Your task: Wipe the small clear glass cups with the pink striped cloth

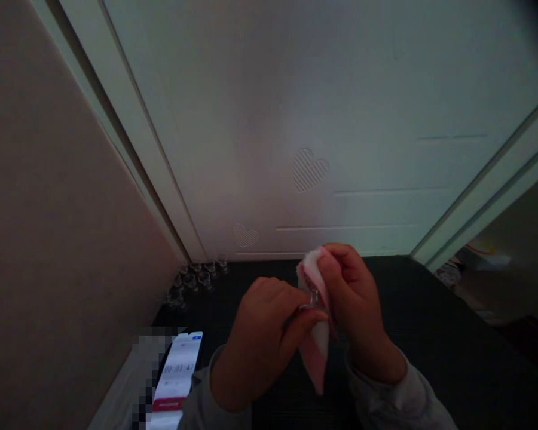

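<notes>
Smartphone with a lit, pale screen [176, 373] is lying on the person's left, its display showing a row of digits above a red bar; light grey sleeves [401, 403] are covering the forearms. The left hand [262, 337] is pinching a small, clear, stemmed glass [314, 298] – thumb and fingers are closing together on it near its flat foot. The right hand [356, 298] is clamping a pink-and-white fabric cloth [314, 364], whose upper part is lying around the glass and whose lower corner is hanging down in a point. The glass is thus sitting between the two hands, above a dark, wood-grained tabletop [407, 304], its upper part being hidden by cloth and fingers. Farther off, at the left edge of the tabletop, a cluster of small clear glasses [191, 282] is standing beside a plain brownish wall [58, 239]. Behind everything, a white panelled door [233, 119] is rising – two striped hearts [311, 171] and several horizontal grooves are marking its surface.
</notes>
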Demonstrator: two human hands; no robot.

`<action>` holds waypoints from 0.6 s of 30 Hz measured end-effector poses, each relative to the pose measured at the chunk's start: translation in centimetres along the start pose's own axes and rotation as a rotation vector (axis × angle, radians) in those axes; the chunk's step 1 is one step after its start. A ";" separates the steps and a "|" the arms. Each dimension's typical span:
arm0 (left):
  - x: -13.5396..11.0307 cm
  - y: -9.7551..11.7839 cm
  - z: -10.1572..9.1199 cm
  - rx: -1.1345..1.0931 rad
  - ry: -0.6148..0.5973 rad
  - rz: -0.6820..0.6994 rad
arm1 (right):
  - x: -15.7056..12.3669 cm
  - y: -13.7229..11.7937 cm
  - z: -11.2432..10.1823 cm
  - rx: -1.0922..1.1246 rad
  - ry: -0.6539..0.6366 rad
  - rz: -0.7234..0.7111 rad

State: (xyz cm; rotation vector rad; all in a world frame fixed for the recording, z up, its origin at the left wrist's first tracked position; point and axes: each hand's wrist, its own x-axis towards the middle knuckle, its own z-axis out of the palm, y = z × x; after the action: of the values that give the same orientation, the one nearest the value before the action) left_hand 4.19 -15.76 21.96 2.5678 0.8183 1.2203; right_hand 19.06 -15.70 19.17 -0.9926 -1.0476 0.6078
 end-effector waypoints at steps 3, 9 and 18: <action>-0.2 -0.4 -0.1 -0.058 -0.012 -0.040 | -0.1 0.3 0.0 0.006 -0.038 -0.029; -0.4 -0.5 -0.2 -0.124 -0.023 -0.068 | 0.0 0.5 -0.1 -0.020 -0.038 -0.114; -0.5 -0.7 -0.2 -0.316 -0.110 -0.162 | 0.2 1.2 -0.5 0.053 -0.002 -0.114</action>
State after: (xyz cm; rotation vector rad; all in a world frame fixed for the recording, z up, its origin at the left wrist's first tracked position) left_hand 3.50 -15.50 21.53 2.2470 0.7279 1.0559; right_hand 19.64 -15.21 18.10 -0.8800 -1.0766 0.5401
